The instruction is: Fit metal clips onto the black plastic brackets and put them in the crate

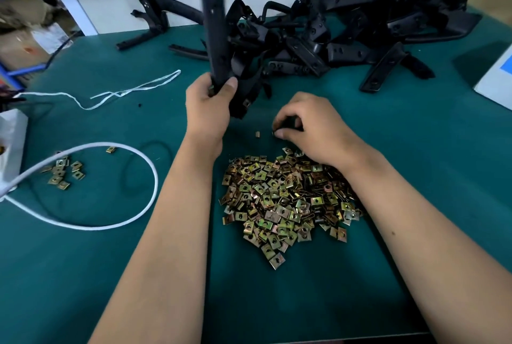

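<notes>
— So, left hand (pixel 206 106): clenched around the lower end of a black plastic bracket (pixel 215 36), held upright; top end blurred, one square hole just readable.

— And right hand (pixel 307 124)?

— Fingers curled down at the far edge of the heap of metal clips (pixel 285 199), pinching something small and dark at the fingertips. Probably a clip, but too hidden under the knuckles to say for sure.

— Anything close by?

— One stray clip (pixel 258 134) on the green mat (pixel 415 166), between the two hands, apart from the heap. Right wrist covering part of the heap's far right side.

— Further out?

— Tangled pile of brackets (pixel 332 36) at the back of the mat, hard to count. Small cluster of clips (pixel 62 173) at left, inside a loop of white cable (pixel 133 221). White string (pixel 130 91) beyond it. White object (pixel 12 144) cut off at the left edge, pale box (pixel 496 77) cut off at the right. No crate to be made out.
</notes>
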Demonstrator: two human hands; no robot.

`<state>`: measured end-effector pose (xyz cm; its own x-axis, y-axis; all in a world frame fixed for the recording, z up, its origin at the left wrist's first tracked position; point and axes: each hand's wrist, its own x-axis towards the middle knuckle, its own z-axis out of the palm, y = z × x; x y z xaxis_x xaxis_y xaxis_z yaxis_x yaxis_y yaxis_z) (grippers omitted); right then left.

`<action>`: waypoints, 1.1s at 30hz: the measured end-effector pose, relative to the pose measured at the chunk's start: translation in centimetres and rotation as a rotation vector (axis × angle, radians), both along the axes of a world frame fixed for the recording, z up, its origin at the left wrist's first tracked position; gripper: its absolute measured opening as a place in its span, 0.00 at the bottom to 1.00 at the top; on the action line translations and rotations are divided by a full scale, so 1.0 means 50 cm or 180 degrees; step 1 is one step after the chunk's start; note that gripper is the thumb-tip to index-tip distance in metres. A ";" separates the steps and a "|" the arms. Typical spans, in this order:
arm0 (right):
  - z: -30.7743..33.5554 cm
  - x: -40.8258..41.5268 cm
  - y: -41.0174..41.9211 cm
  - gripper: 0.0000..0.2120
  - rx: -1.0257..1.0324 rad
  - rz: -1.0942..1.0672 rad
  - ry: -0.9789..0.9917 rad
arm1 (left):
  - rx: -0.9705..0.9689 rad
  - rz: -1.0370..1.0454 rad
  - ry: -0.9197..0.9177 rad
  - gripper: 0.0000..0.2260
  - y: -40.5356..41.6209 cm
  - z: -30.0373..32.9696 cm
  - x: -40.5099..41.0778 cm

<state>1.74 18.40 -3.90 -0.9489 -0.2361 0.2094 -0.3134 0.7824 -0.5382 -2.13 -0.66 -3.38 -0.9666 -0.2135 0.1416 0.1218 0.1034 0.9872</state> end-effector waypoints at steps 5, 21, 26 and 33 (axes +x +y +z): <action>-0.003 0.003 0.003 0.02 -0.0073 -0.0132 0.0143 | 0.0790 -0.0219 -0.0282 0.06 0.017 -0.003 0.007; 0.019 0.005 -0.003 0.07 -0.3998 -0.0510 -0.0853 | 0.1785 -0.1106 -0.0755 0.03 0.042 0.011 0.027; 0.020 0.004 -0.005 0.05 -0.4557 -0.0747 -0.0947 | 0.1578 -0.1268 -0.0752 0.05 0.051 0.001 0.029; 0.017 0.004 -0.005 0.05 -0.4928 -0.0820 -0.1137 | 0.1484 -0.1330 -0.0731 0.05 0.051 -0.002 0.029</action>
